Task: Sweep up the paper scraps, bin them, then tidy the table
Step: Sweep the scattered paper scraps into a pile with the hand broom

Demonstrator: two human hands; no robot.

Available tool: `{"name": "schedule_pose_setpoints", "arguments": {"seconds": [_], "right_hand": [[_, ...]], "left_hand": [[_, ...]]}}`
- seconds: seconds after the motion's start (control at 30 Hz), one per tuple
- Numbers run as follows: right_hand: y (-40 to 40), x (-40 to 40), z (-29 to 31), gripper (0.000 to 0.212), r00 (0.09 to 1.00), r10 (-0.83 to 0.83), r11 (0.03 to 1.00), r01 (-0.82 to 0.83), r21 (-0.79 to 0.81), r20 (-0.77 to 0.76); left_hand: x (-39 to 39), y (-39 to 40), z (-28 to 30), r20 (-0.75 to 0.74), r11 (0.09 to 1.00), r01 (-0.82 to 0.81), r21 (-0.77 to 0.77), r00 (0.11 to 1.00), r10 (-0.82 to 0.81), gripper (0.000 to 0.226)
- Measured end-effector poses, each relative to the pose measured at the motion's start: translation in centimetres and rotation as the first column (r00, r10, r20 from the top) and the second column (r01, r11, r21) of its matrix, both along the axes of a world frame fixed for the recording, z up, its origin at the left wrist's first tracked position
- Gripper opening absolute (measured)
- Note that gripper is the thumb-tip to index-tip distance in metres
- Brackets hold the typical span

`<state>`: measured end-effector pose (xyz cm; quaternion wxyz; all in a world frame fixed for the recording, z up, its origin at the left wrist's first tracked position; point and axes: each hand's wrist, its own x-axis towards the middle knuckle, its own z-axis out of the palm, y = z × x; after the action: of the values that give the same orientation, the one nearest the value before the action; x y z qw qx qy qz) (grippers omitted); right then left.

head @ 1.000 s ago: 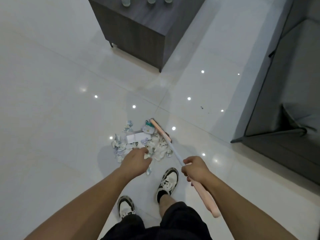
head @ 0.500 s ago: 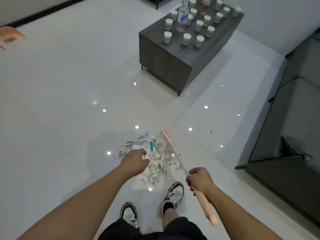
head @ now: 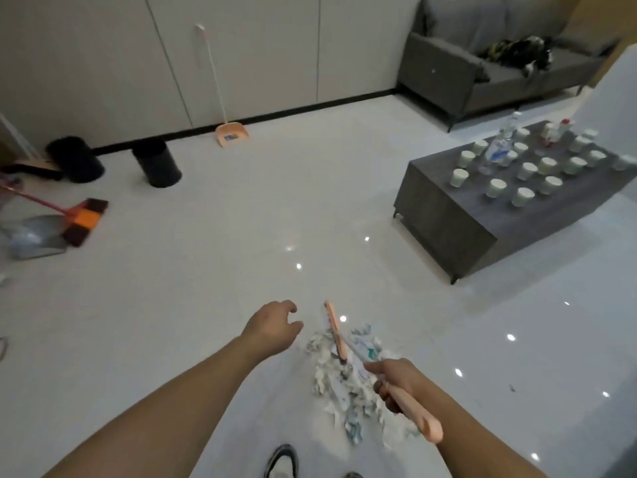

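Gripping the pink broom handle (head: 412,410) with fingers curled tight around it, the right hand (head: 396,382) sits at five o'clock. The broom head (head: 333,334) rests on the paper scraps (head: 348,377) heaped on the floor at six o'clock. Just left, the left hand (head: 274,327) hovers empty, fingers loosely curled and apart. A pink dustpan (head: 231,133) stands against the wall at eleven o'clock, two black bins (head: 157,163) at ten, and the cup-covered table (head: 455,232) at two.

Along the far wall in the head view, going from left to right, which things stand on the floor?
Tipped black bin → upright black bin → pink dustpan with its long handle leaning on the wall → grey sofa.
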<state>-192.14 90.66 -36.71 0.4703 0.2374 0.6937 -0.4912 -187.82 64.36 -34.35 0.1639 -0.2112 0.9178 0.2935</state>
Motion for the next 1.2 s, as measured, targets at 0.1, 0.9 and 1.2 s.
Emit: {"name": "schedule_pose_setpoints", "arguments": {"seconds": [0.1, 0.9, 1.2], "right_hand": [[-2.2, 0.3, -0.9, 0.034, 0.999, 0.015, 0.995, -0.01, -0.101, 0.041], [-35.6, -12.5, -2.8, 0.02, 0.967, 0.237, 0.968, -0.243, 0.066, 0.098], [-47.9, -24.8, -3.9, 0.016, 0.971, -0.03, 0.994, 0.054, -0.093, 0.238]], "left_hand": [[4.5, -1.3, -0.2, 0.091, 0.997, -0.07, -0.031, 0.993, 0.073, 0.048], [-1.2, -31.1, -6.9, 0.282, 0.926, -0.355, 0.128, 0.908, 0.31, 0.053], [-14.7, -45.6, -6.4, 0.209, 0.938, -0.341, 0.062, 0.923, 0.322, 0.05]]}}
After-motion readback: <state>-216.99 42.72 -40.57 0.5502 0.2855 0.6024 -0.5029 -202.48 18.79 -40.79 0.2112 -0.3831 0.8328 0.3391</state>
